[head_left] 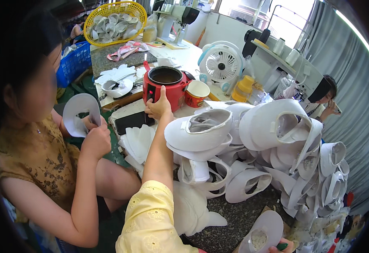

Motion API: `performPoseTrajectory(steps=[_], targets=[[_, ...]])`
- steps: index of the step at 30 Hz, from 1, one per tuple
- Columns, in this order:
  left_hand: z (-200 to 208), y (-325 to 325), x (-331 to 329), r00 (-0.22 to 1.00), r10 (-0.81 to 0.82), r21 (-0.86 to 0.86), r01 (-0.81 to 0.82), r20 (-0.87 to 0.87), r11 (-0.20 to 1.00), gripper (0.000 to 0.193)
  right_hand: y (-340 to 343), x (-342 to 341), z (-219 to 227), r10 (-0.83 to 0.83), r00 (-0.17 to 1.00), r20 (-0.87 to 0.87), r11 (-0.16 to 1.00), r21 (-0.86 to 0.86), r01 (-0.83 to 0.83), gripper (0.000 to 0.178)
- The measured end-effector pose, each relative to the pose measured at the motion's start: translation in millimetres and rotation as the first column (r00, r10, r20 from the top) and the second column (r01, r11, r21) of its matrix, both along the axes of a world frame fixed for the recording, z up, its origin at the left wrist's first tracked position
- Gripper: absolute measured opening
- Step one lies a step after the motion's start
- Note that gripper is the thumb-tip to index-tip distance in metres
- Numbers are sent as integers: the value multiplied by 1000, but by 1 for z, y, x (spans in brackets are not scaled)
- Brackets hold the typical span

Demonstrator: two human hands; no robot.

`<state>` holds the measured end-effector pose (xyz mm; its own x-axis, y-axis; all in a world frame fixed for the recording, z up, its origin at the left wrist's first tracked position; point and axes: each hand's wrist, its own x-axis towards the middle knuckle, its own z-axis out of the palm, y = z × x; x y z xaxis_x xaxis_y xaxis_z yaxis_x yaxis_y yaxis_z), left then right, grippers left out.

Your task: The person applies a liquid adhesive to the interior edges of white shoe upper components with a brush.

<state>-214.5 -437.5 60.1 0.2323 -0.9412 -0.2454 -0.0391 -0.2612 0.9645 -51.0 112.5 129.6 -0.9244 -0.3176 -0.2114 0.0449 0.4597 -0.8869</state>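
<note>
Head view: the red pot (178, 93) stands on the white worktop (187, 112), just beside a paper bowl (196, 99); the left hand (159, 107) is at its front, index finger raised, the others loosely bent; light contact, clear of a possibly hot rim, seems wisest; the right hand (287, 246), partly cut off, pinches a green handle (282, 246) near a white visor (273, 224); heaped visors (252, 130) crowd between.

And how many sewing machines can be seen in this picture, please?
2: one at the top, beyond the red pot that the left hand touches; one at the right, behind the pile of white visors. More may be hidden.
</note>
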Motion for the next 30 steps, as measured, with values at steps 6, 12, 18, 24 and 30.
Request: performPoseTrajectory(steps=[6, 12, 18, 24, 30], targets=[[4, -19, 29, 997, -75, -91, 75, 6, 993, 79, 11, 12, 21, -22, 985, -172, 997, -83, 7, 18], [82, 115, 109, 693, -526, -700, 45, -492, 713, 26, 20, 15, 3, -544, 837, -57, 746, -490, 452, 33], [85, 358, 198, -4, -769, -708, 388, 639, -590, 53, 17, 41, 8, -406, 914, -17, 729, -608, 313, 32], [48, 400, 205, 28, -672, -651, 280, 740, -706, 25, 56, 64, -2, -274, 957, -98, 925, -300, 234, 14], [43, 373, 188, 200, -145, -221, 437, 969, -872, 24, 159, 65, -17, -418, 685, -597, 893, -408, 189, 41]])
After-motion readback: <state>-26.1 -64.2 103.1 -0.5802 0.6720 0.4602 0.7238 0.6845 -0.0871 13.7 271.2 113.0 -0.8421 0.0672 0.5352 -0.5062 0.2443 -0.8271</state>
